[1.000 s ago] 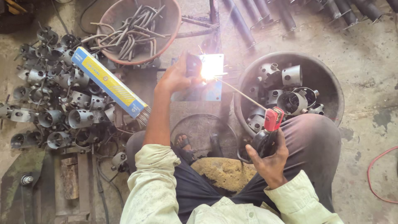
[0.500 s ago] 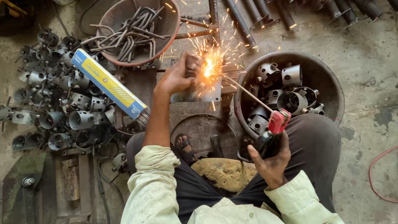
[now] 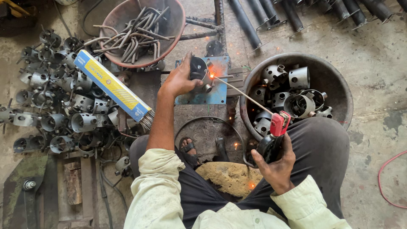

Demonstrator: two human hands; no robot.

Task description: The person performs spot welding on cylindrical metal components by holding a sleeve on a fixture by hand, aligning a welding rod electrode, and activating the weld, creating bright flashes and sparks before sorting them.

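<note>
Gripping ring part (image 3: 198, 68) w/ left hand (image 3: 180, 80); rod tip touching beside it.

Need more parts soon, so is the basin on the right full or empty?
Partly full: metal rings cover the basin floor, well below its rim.

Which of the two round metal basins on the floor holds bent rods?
The reddish basin at top left, above the left hand; the grey basin at right holds short tube pieces.

One head-worn camera looks steeply down, close above the workshop floor (image 3: 381, 97).
</note>
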